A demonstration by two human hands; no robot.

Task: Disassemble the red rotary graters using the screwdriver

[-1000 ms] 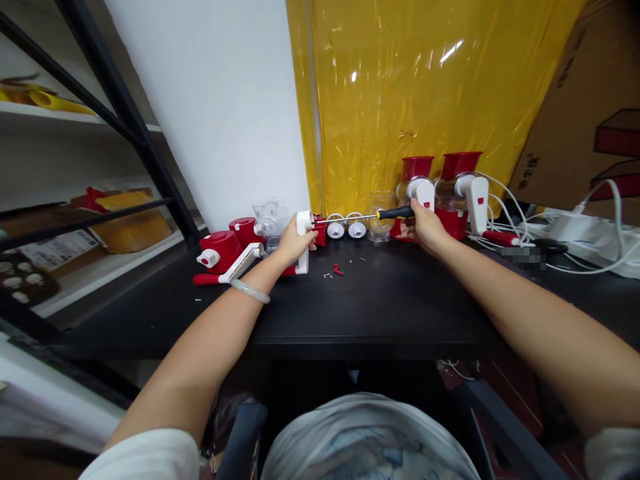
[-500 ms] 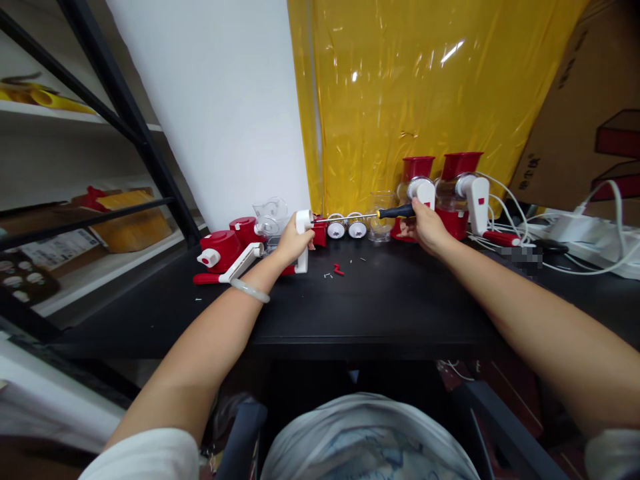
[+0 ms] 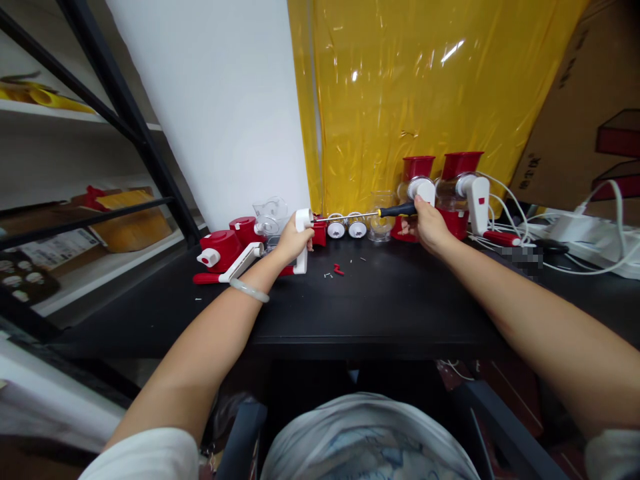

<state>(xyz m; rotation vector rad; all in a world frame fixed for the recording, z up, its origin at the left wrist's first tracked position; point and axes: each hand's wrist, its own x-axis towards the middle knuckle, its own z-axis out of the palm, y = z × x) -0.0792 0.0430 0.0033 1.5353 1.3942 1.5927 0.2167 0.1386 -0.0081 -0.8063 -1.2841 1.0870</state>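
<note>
My left hand [image 3: 295, 241] is closed around a white crank handle [image 3: 302, 261] that stands upright above the black table. In my right hand [image 3: 428, 224] is a screwdriver [image 3: 397, 211] with a dark blue and yellow grip, held level. Its long shaft points left, and the tip reaches the hollow top end of the white crank. Below the shaft lie a small red piece [image 3: 339, 269] and several tiny screws [image 3: 328, 275]. Two round white parts [image 3: 347, 230] stand behind the shaft, beside a clear plastic part [image 3: 380, 227].
Red grinder bases [image 3: 220, 251] and another white crank [image 3: 242, 264] stand at the left. Two assembled red and white grinders [image 3: 461, 193] are at the right, near white cables and a power strip [image 3: 580, 233]. A shelf rack [image 3: 120, 100] is at far left.
My right hand has moved very slightly, with the screwdriver still level and its tip at the crank. Everything else is nearly unchanged.
</note>
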